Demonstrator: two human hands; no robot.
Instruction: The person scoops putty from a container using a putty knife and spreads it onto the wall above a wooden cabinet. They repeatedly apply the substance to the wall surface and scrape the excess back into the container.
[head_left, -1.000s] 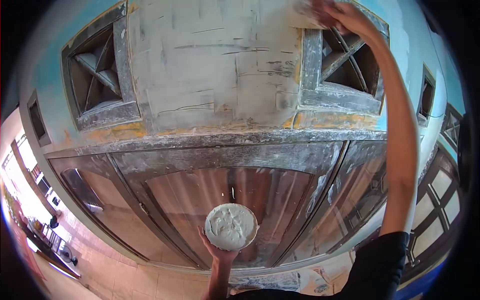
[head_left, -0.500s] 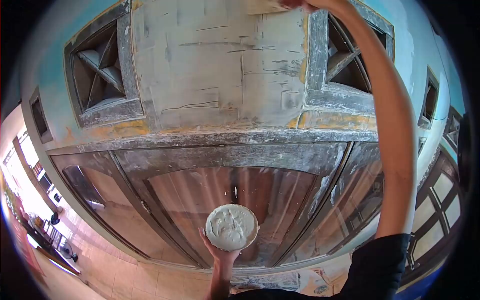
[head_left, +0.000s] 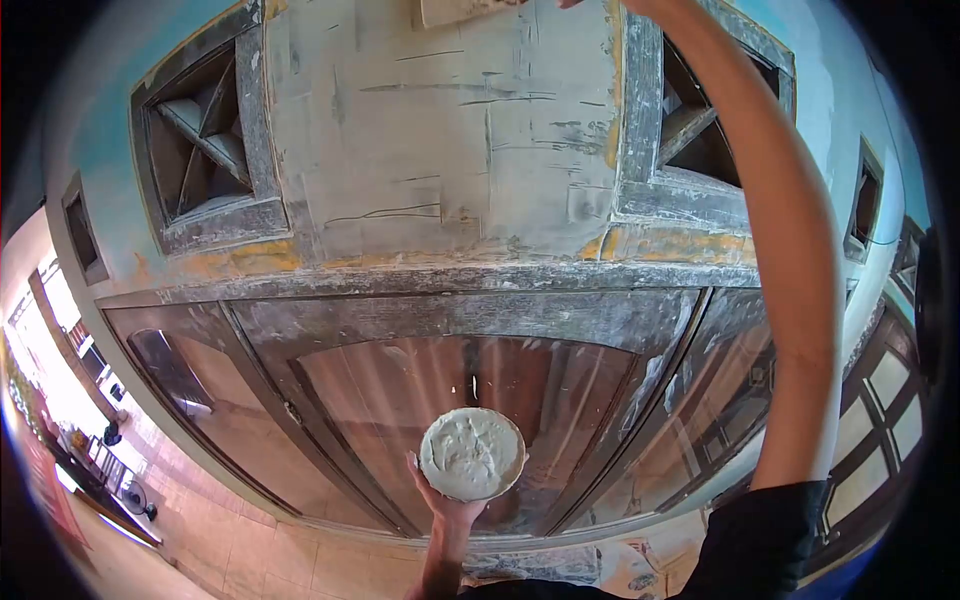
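while left fingers support underside, paste bowl rests above

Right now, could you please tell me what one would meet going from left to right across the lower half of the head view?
What looks like a fan, a door latch, the bowl of white paste on the left hand, the right arm, the door at far right.
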